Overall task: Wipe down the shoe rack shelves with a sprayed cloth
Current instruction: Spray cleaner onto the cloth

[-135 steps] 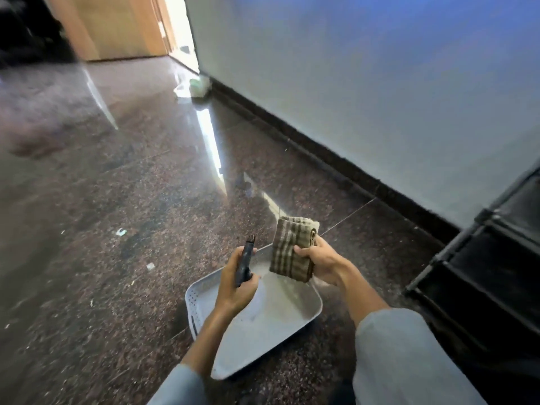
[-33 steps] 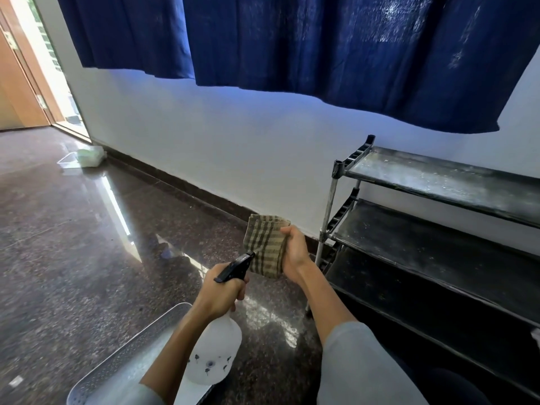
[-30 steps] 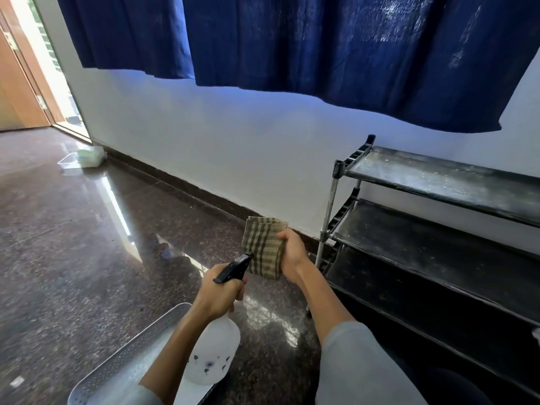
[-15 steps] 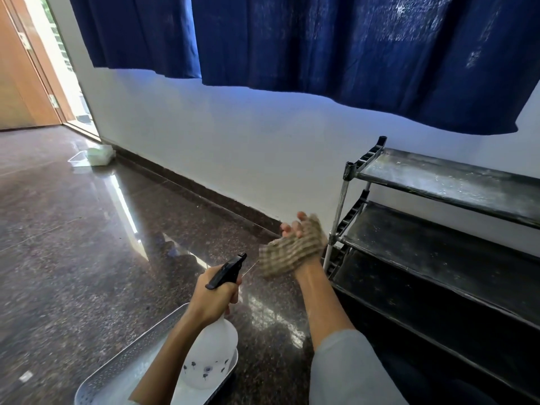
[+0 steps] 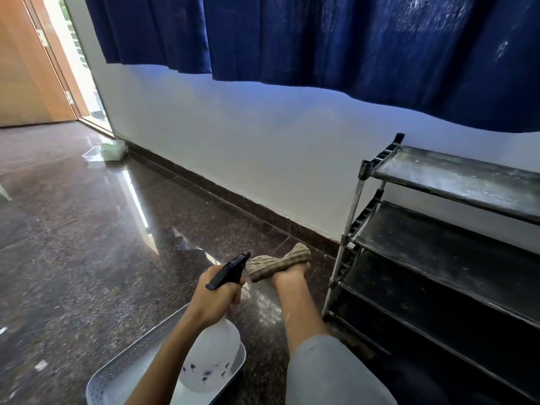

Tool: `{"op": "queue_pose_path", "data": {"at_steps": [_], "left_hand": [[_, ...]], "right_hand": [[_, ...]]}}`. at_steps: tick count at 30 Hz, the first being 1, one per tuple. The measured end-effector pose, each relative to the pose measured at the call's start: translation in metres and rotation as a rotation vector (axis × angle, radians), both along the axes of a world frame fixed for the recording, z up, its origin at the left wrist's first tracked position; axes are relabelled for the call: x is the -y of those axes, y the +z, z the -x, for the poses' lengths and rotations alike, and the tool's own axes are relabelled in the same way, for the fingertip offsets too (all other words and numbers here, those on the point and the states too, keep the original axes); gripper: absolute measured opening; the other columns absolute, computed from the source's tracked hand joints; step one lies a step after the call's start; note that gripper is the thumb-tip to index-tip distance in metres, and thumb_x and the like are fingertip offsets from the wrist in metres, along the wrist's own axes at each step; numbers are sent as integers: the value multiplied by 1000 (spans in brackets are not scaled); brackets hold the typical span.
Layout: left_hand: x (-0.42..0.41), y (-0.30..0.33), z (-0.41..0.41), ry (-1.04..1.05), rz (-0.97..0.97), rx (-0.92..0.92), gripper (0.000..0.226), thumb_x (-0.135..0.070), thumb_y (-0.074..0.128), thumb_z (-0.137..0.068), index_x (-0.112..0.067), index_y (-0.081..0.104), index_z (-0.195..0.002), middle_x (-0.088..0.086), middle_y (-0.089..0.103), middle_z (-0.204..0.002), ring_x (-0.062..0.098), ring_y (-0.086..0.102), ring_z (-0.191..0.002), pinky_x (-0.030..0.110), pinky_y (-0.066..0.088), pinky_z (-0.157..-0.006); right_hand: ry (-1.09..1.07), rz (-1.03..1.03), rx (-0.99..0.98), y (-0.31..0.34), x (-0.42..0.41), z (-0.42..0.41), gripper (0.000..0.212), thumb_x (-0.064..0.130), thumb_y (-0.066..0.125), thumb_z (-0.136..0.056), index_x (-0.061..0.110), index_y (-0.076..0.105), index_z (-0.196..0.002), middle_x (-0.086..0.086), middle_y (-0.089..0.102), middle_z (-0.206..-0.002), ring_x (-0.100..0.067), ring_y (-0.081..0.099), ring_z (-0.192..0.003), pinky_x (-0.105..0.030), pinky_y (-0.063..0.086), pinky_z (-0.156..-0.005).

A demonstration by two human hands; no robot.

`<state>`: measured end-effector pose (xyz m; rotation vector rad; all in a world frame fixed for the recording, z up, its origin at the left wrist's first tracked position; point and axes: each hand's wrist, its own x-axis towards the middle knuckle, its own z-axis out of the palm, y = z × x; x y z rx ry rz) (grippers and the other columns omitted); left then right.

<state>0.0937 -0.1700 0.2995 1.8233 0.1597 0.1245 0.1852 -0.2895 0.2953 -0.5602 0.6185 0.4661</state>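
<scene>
Two hands in view over a dark speckled granite floor; left hand curled tight around the neck of a spray bottle, black trigger head sticking up out of the fist, nozzle aimed at the cloth; bottle body is translucent white with small dark flower prints, hanging down over a white perforated plastic tray on the floor, can't tell if it touches the tray; right hand palm up, fingers closed under a folded beige checked cloth, cloth lying across the top of the hand, its near end just beside the nozzle; grey sleeve on the right forearm; shoe rack just right of the right hand, against the white wall, black shelves on metal posts; top shelf dusty with pale specks, the shelves below it darker with faint streaks; cloth not touching the rack; navy curtain hangs above along the wall; wooden door far left with bright opening beside it; small clear container on the floor by the wall corner, well apart from the hands.
</scene>
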Motion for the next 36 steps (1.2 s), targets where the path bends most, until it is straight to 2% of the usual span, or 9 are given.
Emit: {"op": "queue_pose_path", "data": {"at_steps": [2,5,9,12,15,20,25,33,36], "left_hand": [[-3,0,2,14,-4,-13,23,-5,48,-52,9,53,-70,17,46,-61,26,40,-57,38,35,-51],[-8,0,4,32,-15,-28,26,-5,49,-52,11,52,-72,15,47,-60,25,39,-56,35,35,-49],[-12,5,2,5,-25,-35,30,-5,49,-50,12,52,-75,15,46,-60,27,39,-55,34,35,-47],[-13,9,1,-6,-34,-28,30,-5,49,-50,12,51,-75,18,46,-63,28,39,-56,39,35,-49],[-11,12,1,-16,-34,-28,27,-5,50,-50,10,51,-73,18,44,-63,28,37,-57,41,35,-51],[-9,20,-1,-57,-43,-67,28,-6,49,-52,11,52,-75,16,47,-64,26,40,-59,36,36,-50],[-13,23,-8,-86,-88,-119,24,-9,50,-49,3,55,-69,7,50,-56,20,43,-56,34,38,-54],[-15,8,-19,92,-61,-163,10,-3,50,-60,-8,55,-52,4,52,-46,15,46,-44,28,40,-47],[-14,6,-18,69,-70,-155,10,-10,49,-55,-6,57,-59,4,51,-49,16,45,-48,30,39,-49]], "right_hand": [[-2,-225,-32,-6,-1,-9,52,41,23,-99,4,57,-111,-23,57,-121,-40,53,-113,-50,45,-88],[-7,-298,-24,-20,-5,-18,71,44,19,-99,1,70,-75,-21,70,-75,-35,67,-72,-42,53,-63],[181,-197,-78,-23,-7,-28,79,56,12,-95,-2,63,-109,-29,60,-114,-45,57,-105,-57,41,-92],[171,-316,-34,-31,-13,-28,87,65,10,-91,-5,56,-112,-30,58,-109,-45,55,-96,-58,42,-85],[187,-377,151,-38,-16,-21,105,82,13,-81,-6,50,-124,-32,53,-125,-46,53,-110,-56,46,-87],[385,-230,432,-45,-13,-16,68,56,32,-95,1,55,-129,-23,60,-125,-37,55,-118,-51,35,-109],[513,-169,567,-37,-8,-20,63,50,36,-93,4,53,-133,-18,52,-137,-35,46,-129,-52,26,-114],[510,-167,623,-30,-5,-30,52,47,43,-89,14,65,-122,-14,57,-133,-31,56,-120,-48,43,-99],[472,-194,581,-24,-4,-32,51,44,46,-88,16,60,-129,-16,52,-137,-33,49,-126,-49,38,-104]]}}
